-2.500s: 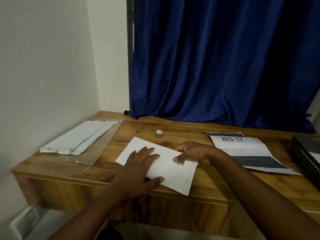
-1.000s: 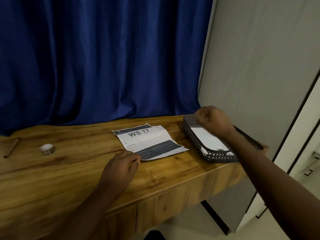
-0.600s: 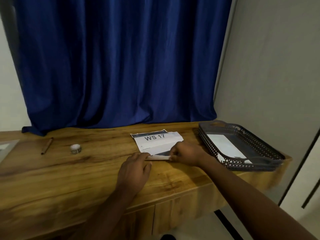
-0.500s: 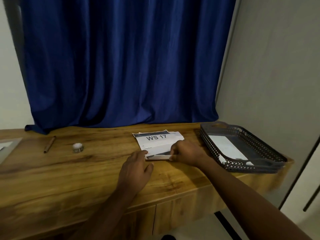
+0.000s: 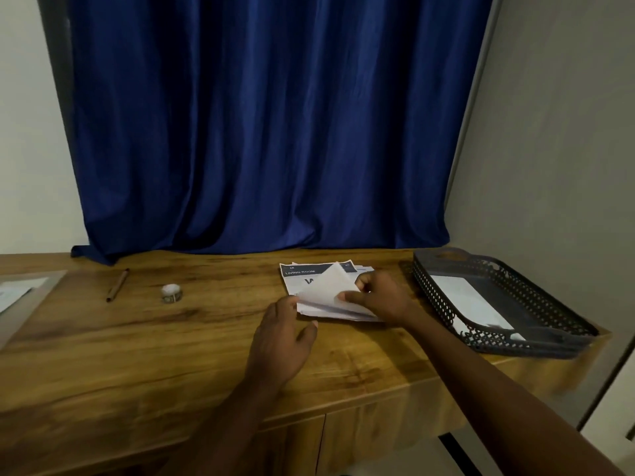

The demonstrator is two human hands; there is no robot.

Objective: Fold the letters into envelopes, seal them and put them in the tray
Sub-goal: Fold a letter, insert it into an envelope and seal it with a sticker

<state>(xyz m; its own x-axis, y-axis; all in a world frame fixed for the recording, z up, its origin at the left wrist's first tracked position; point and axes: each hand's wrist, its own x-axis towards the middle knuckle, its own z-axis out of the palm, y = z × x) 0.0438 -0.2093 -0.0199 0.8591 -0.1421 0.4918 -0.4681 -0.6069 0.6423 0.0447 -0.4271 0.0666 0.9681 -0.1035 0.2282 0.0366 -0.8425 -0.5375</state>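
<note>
Beside the tray (image 5: 443, 297), letter (image 5: 323, 286) edge in both hands.

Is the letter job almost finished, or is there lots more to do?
Partly. One white envelope already lies in the dark tray. The right hand is lifting a corner of the top letter on the pile while the left hand steadies the pile's near edge. That letter still needs folding, an envelope and sealing, and more sheets wait underneath.

Right hand (image 5: 376, 297) with fingers pinched on a raised paper corner, left hand (image 5: 280, 338) flat, relaxed.
</note>
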